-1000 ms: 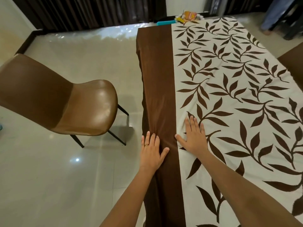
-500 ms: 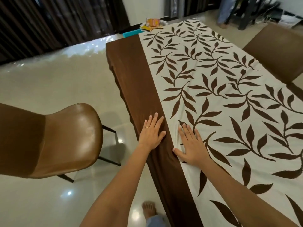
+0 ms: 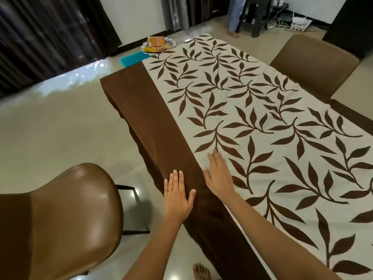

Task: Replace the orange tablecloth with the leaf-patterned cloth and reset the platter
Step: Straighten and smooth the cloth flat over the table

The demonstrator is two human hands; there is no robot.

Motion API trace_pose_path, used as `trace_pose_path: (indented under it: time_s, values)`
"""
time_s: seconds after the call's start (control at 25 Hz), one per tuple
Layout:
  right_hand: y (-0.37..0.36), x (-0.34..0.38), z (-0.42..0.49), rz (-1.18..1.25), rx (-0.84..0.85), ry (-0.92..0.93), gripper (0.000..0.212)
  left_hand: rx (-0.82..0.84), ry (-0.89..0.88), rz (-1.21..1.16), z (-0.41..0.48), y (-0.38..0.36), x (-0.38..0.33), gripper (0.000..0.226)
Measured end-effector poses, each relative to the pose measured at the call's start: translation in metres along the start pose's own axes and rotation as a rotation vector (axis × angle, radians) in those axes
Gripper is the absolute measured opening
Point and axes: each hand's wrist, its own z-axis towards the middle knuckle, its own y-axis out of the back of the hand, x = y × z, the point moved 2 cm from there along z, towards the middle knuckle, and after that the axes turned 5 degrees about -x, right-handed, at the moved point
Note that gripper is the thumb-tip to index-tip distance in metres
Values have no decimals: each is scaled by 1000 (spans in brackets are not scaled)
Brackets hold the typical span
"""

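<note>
The leaf-patterned cloth, cream with brown leaves and a wide brown border, lies spread over the whole table. My left hand rests flat on the brown border at the table's near left edge, fingers straight. My right hand presses flat on the cream part just beside the border, fingers straight and together. Beyond the table's far left corner sits the platter, holding orange and yellow items. No orange tablecloth is in view.
A brown leather chair stands close on my left, another brown chair at the table's far right side. A teal object lies by the far corner. A person's legs and a dark stool stand at the back. My bare foot is below.
Both hands have slid along the cloth near the left edge and stay flat on it. The view has swung right, showing more of the far room and the right chair.
</note>
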Motion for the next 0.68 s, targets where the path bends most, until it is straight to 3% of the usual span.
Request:
trace_pose_path:
  time_s: [0.12,0.32,0.52,0.68]
  values:
    - [-25,17,21,-211,174,24,73,-44,-46,-9,-1,8,6,67]
    - [-33,19,9,-314,152,79,80,-173,-165,-145,58,28,22,37]
    - [-43,57,66,-123,4,-58,68,-35,-260,-20,177,42,62,58]
    - [-68,80,130,-69,106,-34,62,40,-218,-18,206,32,101,70]
